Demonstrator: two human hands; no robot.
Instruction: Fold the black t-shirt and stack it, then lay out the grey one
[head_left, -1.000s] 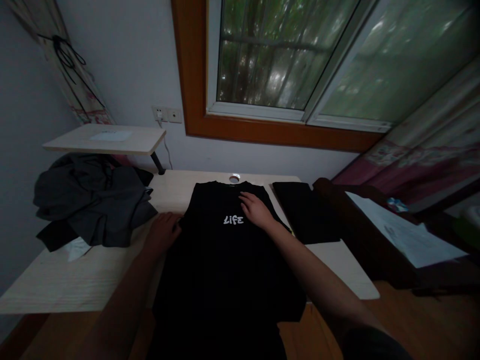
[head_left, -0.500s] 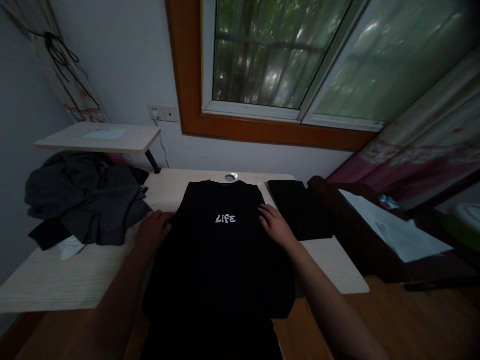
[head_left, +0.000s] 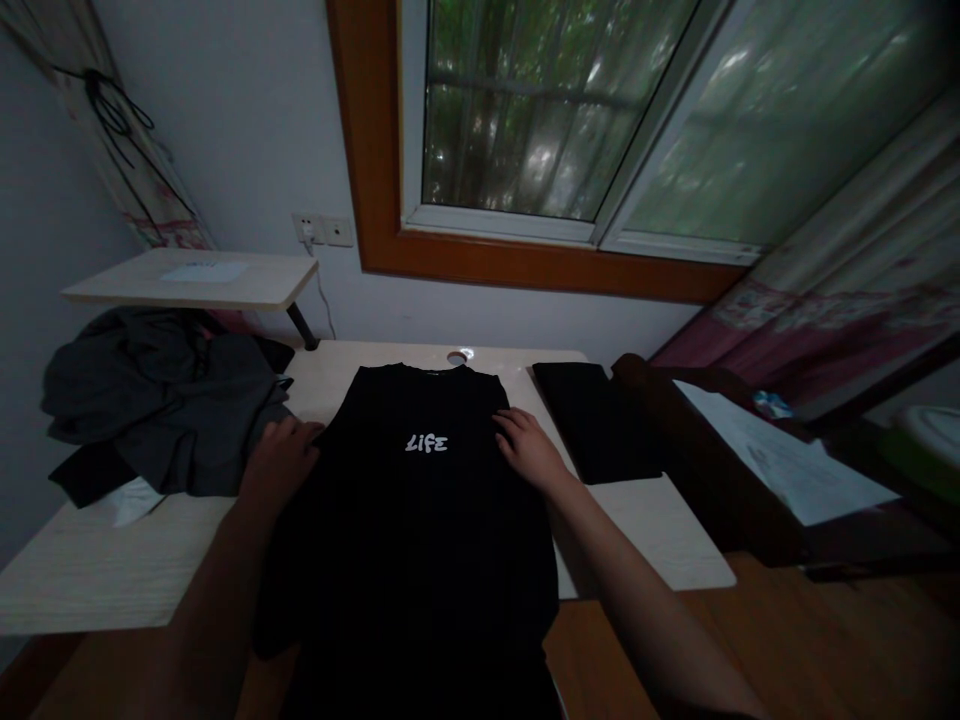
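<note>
A black T-shirt (head_left: 420, 530) with white lettering lies spread on the pale wooden table, its collar toward the wall and its lower part hanging over the front edge. My left hand (head_left: 281, 460) grips the left side of the shirt, fingers over the cloth edge, close to the grey heap of clothing. On the opposite side my right hand (head_left: 529, 447) has its fingertips on the shirt's right edge at the height of the lettering. Both thumbs are hidden. To the right of my right hand lies a folded black garment (head_left: 596, 420).
A crumpled grey garment pile (head_left: 172, 400) sits at the left under a small raised shelf (head_left: 255, 275). The table (head_left: 97, 570) meets the wall below a window. A dark wooden piece of furniture (head_left: 712, 470) with a paper sheet (head_left: 780, 455) on it stands at the right.
Both hands and the black T-shirt have shifted left across the table. The grey pile and the folded black garment have stayed in place; the view has moved slightly.
</note>
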